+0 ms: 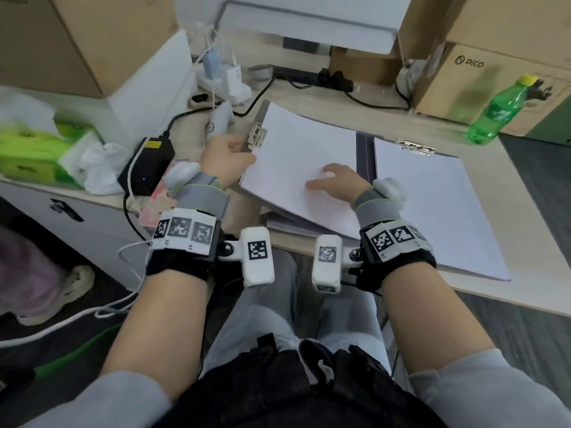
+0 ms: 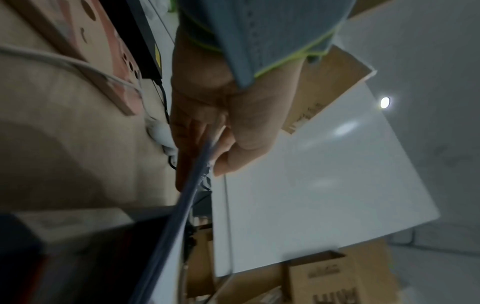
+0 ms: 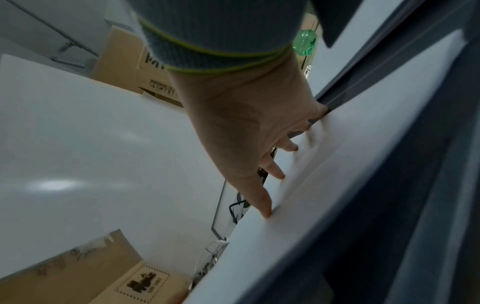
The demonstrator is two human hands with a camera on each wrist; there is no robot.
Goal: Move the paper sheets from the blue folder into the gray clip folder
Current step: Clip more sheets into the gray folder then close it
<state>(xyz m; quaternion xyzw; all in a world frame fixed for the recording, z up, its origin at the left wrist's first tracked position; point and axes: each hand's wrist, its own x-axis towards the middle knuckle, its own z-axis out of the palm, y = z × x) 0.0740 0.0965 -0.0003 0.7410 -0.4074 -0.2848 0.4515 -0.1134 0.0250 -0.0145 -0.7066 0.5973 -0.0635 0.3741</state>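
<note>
A gray clip folder (image 1: 364,156) lies open on the desk. Its left half carries white paper sheets (image 1: 296,149) beside a metal side clip (image 1: 256,135) and is tilted up off the desk. My left hand (image 1: 227,156) grips that half's left edge; the left wrist view shows the left hand (image 2: 207,148) with thumb above and fingers below the folder edge (image 2: 176,216). My right hand (image 1: 333,180) rests open on these sheets; its fingertips (image 3: 267,211) press the paper (image 3: 298,236). The right half holds more sheets (image 1: 432,205) under a top clip (image 1: 415,147). Another stack's edge (image 1: 284,225) shows beneath the raised half.
A green bottle (image 1: 497,112) and cardboard boxes (image 1: 494,81) stand at the back right. Left of the folder sit a black power adapter (image 1: 148,168), a pink notebook (image 1: 154,205), a green tissue pack (image 1: 34,149) and a power strip (image 1: 225,81) with cables.
</note>
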